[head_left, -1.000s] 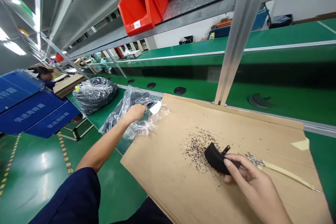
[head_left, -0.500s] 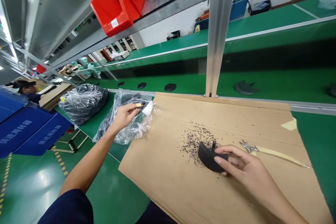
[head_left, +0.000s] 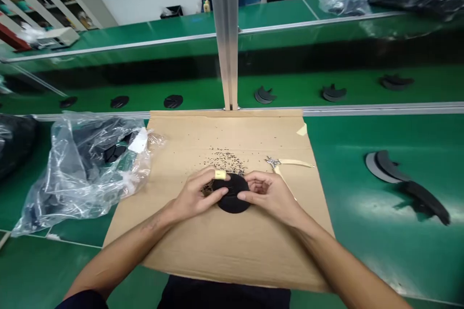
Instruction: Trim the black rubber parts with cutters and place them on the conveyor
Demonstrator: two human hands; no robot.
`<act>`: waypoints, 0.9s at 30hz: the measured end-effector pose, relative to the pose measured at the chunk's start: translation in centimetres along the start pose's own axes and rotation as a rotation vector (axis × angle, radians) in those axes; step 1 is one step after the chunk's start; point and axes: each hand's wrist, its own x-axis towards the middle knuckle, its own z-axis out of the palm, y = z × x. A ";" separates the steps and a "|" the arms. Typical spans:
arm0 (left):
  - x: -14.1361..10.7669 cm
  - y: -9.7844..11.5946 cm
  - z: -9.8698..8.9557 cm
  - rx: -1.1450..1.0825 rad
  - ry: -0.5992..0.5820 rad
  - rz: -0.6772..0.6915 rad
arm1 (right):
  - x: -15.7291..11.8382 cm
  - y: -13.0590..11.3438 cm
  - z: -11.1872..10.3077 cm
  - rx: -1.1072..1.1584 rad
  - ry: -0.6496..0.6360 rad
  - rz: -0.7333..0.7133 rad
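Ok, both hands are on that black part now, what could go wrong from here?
The snips lie open-tipped just beyond the right hand; a careless reach could nick a finger. Black trimmings litter the cardboard beside the black round part, so bits might cling to it. The left hand has a taped fingertip, which may dull its grip.

A clear plastic bag (head_left: 83, 164) of dark parts lies on the green table (head_left: 362, 212), touching the left edge of a cardboard sheet (head_left: 224, 246). Small snips (head_left: 286, 162) rest on the cardboard beside scattered black trimmings (head_left: 223, 157). Curved black pieces (head_left: 406, 186) lie well apart on the right.
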 end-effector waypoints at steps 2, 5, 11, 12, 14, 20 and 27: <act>-0.3 -0.3 0.3 0.006 -0.005 -0.001 | -0.1 0.1 0.1 -0.021 0.010 -0.015; -0.6 -0.4 0.4 0.023 -0.006 0.008 | 0.0 0.2 0.2 -0.052 0.034 -0.040; -0.8 -0.3 0.3 0.029 -0.014 0.025 | 0.0 0.1 0.3 -0.083 0.046 -0.073; -0.8 -0.3 0.3 0.028 -0.013 0.029 | 0.0 0.0 0.4 -0.089 0.047 -0.075; -0.8 -0.2 0.4 0.032 -0.008 0.039 | -0.1 0.0 0.4 -0.092 0.050 -0.079; -0.7 0.0 0.4 0.046 0.021 0.065 | -0.3 0.2 0.4 -0.153 0.062 -0.176; 0.1 0.2 -0.3 -0.050 0.027 0.037 | -0.8 -0.4 0.6 -0.514 0.114 -0.709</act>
